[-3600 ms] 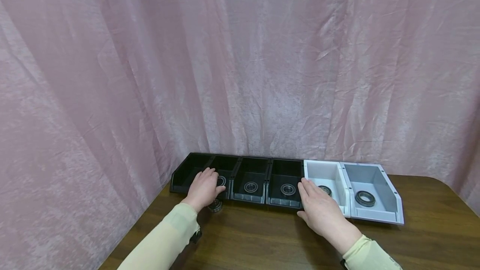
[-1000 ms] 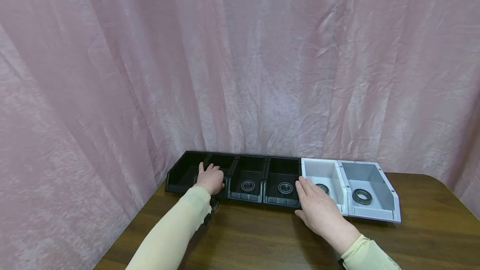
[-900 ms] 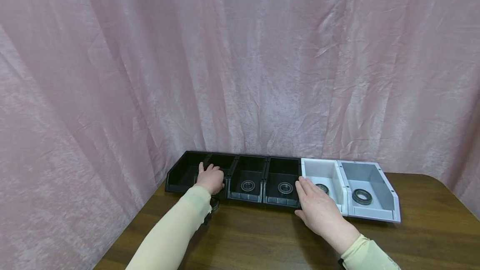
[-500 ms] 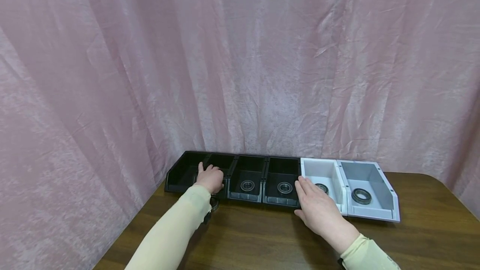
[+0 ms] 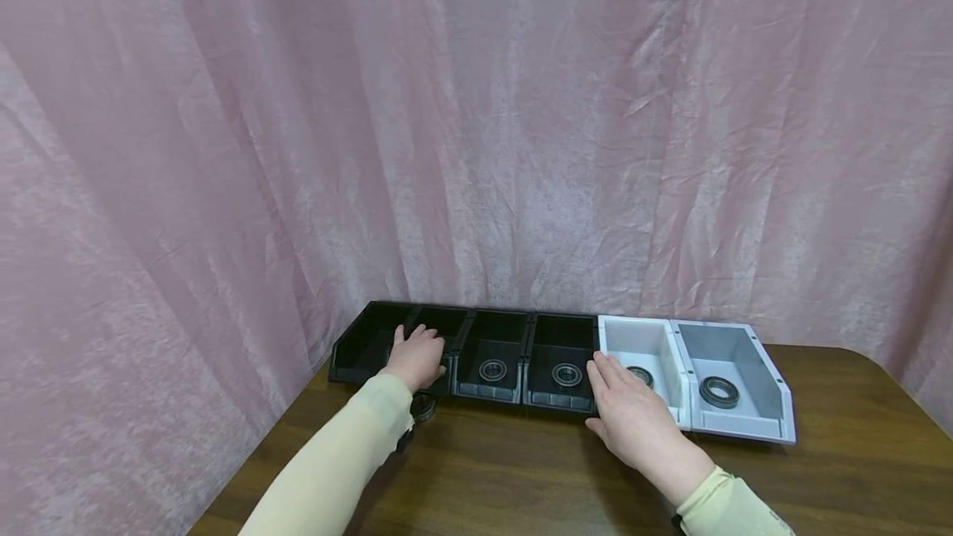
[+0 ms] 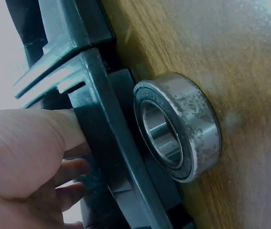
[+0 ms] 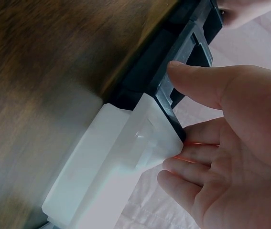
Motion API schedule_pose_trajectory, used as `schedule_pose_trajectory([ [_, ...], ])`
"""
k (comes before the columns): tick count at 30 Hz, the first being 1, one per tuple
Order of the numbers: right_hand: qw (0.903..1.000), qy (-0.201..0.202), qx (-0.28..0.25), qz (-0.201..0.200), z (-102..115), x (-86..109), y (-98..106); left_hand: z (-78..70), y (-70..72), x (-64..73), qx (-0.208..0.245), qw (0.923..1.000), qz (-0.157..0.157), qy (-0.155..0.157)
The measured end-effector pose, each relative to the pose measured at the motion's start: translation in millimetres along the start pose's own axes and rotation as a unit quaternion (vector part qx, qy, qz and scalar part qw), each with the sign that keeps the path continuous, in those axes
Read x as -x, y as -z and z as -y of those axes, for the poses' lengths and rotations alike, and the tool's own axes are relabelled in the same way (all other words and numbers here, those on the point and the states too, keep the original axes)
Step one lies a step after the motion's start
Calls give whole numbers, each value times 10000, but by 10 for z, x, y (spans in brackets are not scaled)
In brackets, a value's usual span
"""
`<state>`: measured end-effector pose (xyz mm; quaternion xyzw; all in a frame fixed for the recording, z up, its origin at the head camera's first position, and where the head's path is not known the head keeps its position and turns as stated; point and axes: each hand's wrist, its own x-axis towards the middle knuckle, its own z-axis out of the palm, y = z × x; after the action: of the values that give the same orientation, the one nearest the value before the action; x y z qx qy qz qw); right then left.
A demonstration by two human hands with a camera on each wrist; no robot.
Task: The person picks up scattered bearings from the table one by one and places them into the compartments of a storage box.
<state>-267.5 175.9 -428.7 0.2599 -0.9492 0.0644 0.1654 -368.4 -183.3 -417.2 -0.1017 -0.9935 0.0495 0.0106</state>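
My left hand [image 5: 415, 356] lies over the second black bin [image 5: 444, 319] from the left. Its fingers spread loosely into the bin, and the thumb sits behind the front lip [image 6: 107, 136]. Whatever lies under the palm is hidden. On the table just outside that lip rests a ball bearing [image 6: 203, 133], partly behind the wrist in the head view. My right hand [image 5: 633, 412] has straight fingers at the border of the rightmost black bin [image 5: 563, 336] and the white bin [image 5: 644, 336]. Its thumb [image 7: 197, 86] is beside the black front edge and holds nothing.
Several bins stand in a row against a pink curtain [image 5: 521, 122]. Single bearings lie in the third black bin [image 5: 492, 370], the fourth, the white one and the light grey bin [image 5: 752, 420] at the right end. The wooden table [image 5: 521, 478] extends in front.
Compared with the oldest frame, my left hand has turned and reached deeper over the second bin, covering the bearing seen there. In the last second its wrist sank slightly. The right hand stayed in place.
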Motion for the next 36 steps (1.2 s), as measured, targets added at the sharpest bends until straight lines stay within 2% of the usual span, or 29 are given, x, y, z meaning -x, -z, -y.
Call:
schedule_pose_trajectory([
  [9, 10000, 6, 9, 1, 6, 4, 0, -15, 102, 193, -29, 9967, -806, -70],
  [14, 10000, -5, 28, -69, -4, 11, -6, -13, 139, 283, -32, 9933, -1153, -114],
  [22, 9998, 69, 6, -163, -5, 13, -19, -30, 148, 430, -40, 9907, -1349, -177],
  [29, 9998, 93, 32, -150, -10, 5, -16, -77, 168, 532, -106, 9871, -1557, -367],
  [36, 9998, 81, 34, -155, -15, 15, -31, -143, 199, 640, 18, 9862, -1586, -482],
])
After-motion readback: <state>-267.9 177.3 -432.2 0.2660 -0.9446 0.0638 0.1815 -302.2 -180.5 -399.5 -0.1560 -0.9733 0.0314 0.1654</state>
